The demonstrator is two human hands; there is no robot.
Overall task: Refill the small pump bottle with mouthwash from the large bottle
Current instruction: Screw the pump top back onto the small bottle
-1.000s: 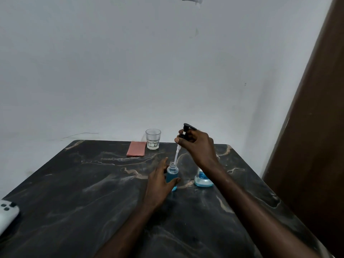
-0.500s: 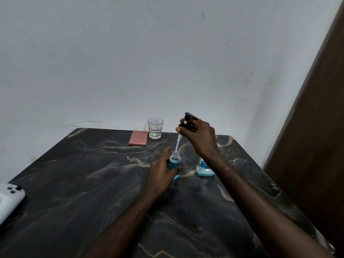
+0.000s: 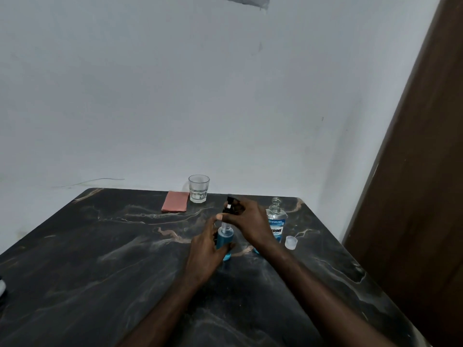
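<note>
1. Far left on the table (image 3: 100,246), a pale object (image 3: 1,284) is cut off from sight.
2. The left hand (image 3: 208,249) wraps its fingers round the blue-filled small pump bottle (image 3: 224,240), mid-table.
3. The right hand (image 3: 246,221) pinches the black pump head (image 3: 231,205) above it.
4. The large bottle (image 3: 276,221) has a half-hidden label that reads "ERINE", "MINT".

Blue small pump bottle (image 3: 224,238), black pump head (image 3: 231,206), black marbled table (image 3: 100,246).

The small pump bottle (image 3: 224,238), blue liquid nearly to its shoulder, stands upright mid-worktop (image 3: 112,259), its black pump head (image 3: 231,207) raised above the neck. The large bottle (image 3: 276,222), clear and uncapped, stands just right.
</note>
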